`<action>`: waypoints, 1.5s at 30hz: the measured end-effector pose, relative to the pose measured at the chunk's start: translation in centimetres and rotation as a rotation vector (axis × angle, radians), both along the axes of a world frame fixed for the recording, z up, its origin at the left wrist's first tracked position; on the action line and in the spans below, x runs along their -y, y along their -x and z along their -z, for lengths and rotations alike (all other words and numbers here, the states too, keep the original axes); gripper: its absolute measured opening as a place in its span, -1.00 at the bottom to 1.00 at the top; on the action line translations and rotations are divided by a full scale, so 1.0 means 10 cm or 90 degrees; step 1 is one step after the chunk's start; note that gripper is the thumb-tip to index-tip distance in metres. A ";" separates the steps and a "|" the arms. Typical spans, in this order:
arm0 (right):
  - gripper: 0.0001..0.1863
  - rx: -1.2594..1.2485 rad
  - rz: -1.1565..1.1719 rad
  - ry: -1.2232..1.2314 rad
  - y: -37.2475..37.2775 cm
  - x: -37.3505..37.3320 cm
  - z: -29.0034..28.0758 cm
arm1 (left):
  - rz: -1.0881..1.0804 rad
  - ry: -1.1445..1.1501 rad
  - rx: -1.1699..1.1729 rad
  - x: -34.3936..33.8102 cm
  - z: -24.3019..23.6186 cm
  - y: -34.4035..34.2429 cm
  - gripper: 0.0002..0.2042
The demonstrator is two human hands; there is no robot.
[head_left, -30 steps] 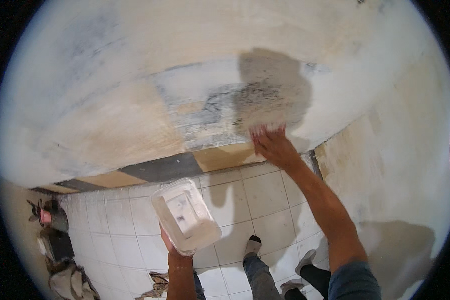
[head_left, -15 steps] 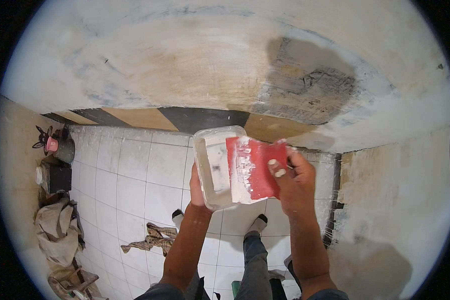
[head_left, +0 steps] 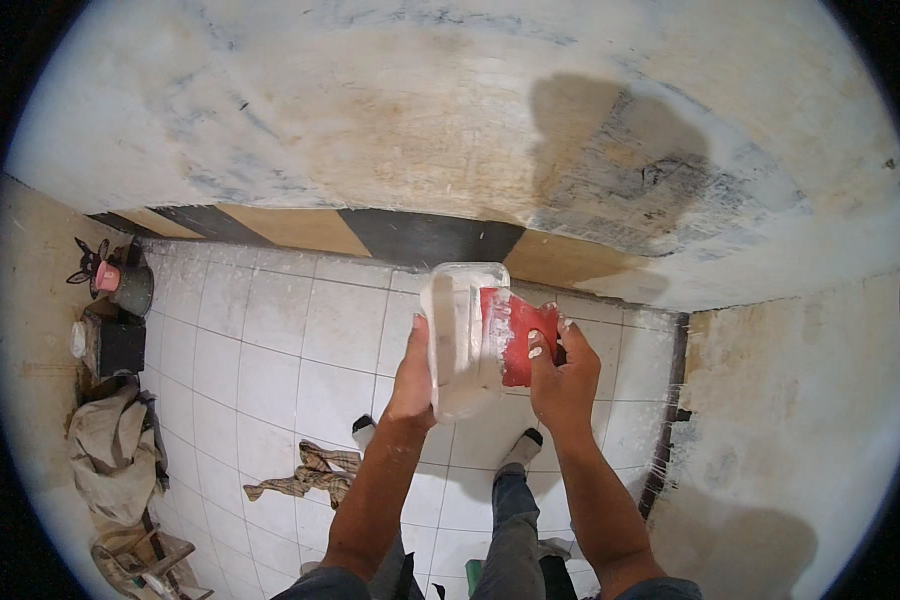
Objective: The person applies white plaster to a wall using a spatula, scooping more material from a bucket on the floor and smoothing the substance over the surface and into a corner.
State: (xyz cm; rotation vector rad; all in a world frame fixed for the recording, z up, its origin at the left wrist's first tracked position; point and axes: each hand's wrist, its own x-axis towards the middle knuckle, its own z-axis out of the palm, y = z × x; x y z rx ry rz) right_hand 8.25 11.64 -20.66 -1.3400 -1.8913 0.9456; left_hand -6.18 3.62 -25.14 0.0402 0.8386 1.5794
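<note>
A clear plastic tub [head_left: 452,400], its inside coated with whitish putty, is held up in front of me. My left hand [head_left: 411,375] grips it along its left side, thumb up by the rim. Pinched between the thumb and fingers of my right hand [head_left: 567,375] is a red putty spreader [head_left: 530,335]. White putty is smeared along the spreader's left edge, which reaches into the right side of the tub. Putty also spots my right fingertips. The tub's far wall hides whatever lies straight beneath it.
A patchy wall [head_left: 370,120] with a dark and tan band at its foot rises ahead. At the left stand a dark box [head_left: 120,345], a pot [head_left: 135,290] and a bunched cloth [head_left: 115,455]. A checked rag [head_left: 315,475] lies on the white tiled floor near my feet.
The spreader has moved left and lower, from above the tub's right side into it. The tub has shifted to the right and tipped, and my left hand has moved with it.
</note>
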 end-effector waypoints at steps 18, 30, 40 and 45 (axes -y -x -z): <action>-0.73 -0.615 0.159 0.569 -0.52 -0.41 0.18 | 0.023 -0.089 0.084 -0.43 0.03 -0.44 -0.36; -0.65 -0.590 0.096 0.383 -1.01 -0.86 0.03 | 0.092 -0.338 0.229 -1.16 -0.44 -0.50 -0.30; -0.68 -0.580 0.107 0.284 -0.98 -0.97 0.10 | 0.043 -0.247 0.056 -1.21 -0.28 -0.56 -0.38; -0.67 -0.604 0.127 0.282 -0.88 -1.04 0.05 | 0.028 -0.247 -0.013 -1.13 -0.05 -0.49 -0.36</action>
